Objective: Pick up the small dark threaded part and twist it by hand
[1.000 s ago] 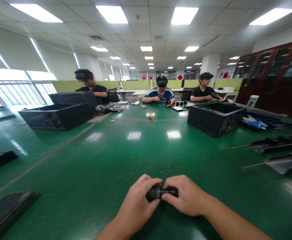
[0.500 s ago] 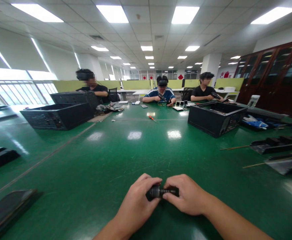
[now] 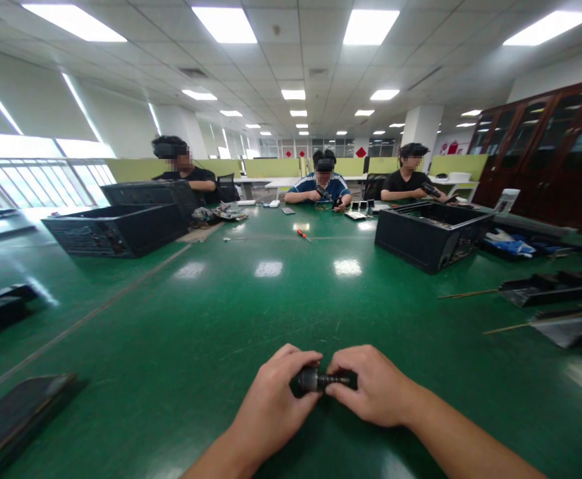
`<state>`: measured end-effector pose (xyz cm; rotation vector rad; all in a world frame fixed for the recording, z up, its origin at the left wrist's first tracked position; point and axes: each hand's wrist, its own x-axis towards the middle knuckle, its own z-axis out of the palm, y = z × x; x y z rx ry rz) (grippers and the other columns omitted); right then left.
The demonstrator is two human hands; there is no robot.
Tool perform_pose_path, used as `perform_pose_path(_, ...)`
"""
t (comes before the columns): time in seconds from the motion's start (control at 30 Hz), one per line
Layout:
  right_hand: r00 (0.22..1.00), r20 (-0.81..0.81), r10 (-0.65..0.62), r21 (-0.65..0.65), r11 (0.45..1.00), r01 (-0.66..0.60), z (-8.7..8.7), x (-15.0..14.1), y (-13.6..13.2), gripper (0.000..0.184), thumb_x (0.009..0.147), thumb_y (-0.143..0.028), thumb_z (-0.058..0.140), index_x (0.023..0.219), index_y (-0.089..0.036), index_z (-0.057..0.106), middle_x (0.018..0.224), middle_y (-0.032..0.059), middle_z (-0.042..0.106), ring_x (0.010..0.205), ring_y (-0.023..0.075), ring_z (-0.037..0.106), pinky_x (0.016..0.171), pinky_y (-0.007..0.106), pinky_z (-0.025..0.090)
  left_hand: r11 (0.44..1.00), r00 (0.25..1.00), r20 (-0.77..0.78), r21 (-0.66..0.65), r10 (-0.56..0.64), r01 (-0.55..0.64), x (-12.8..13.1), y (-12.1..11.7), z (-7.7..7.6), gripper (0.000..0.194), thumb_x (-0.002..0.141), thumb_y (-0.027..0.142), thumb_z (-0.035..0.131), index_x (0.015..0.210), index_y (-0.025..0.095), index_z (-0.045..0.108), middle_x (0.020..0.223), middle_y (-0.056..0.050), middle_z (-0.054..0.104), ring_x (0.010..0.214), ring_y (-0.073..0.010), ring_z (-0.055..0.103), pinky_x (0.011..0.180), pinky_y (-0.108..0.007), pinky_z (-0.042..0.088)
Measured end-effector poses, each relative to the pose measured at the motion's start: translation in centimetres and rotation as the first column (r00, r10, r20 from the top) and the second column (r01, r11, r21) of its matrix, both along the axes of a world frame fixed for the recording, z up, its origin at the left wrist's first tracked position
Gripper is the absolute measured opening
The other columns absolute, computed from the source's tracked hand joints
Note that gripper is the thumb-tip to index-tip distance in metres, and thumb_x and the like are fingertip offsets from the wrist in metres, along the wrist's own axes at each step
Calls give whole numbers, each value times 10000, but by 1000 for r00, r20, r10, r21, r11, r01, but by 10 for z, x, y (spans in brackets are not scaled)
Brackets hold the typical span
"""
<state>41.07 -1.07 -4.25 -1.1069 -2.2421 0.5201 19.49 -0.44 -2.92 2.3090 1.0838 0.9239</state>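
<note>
Low in the middle of the head view, both my hands meet around a small dark cylindrical tool (image 3: 309, 380) with a narrower ringed shaft. My left hand (image 3: 275, 399) wraps its thicker body from the left, the thumb below and fingers above. On the right, my right hand (image 3: 378, 389) pinches the thin shaft end between thumb and fingertips. The tool lies sideways, just over the green table (image 3: 211, 319). Part of its body is hidden in my left palm.
An orange screwdriver (image 3: 301, 234) lies farther off. Dark computer cases stand left (image 3: 116, 229) and right (image 3: 430, 236). A dark flat panel (image 3: 18, 419) lies near left, black metal parts (image 3: 555, 289) at right. Three people sit across the table, one holding a power tool (image 3: 323, 193).
My hands and the tool stay almost where they were, with the same hold. At the far left edge, the dark part looks slightly shifted.
</note>
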Motion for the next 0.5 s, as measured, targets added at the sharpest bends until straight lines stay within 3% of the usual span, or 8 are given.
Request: perform_pose_path(0.5,1000,-6,-20,1,1000,20,3,-1,0,77,797,-238,688,846,-207,637,768,-13,662,723,151,613,678,241,394,999,1000,-10,33,10,-10,-2,1,1,421,721,65,700,1096,251,658,931,-8,674,852,-161,659,777,-280,537)
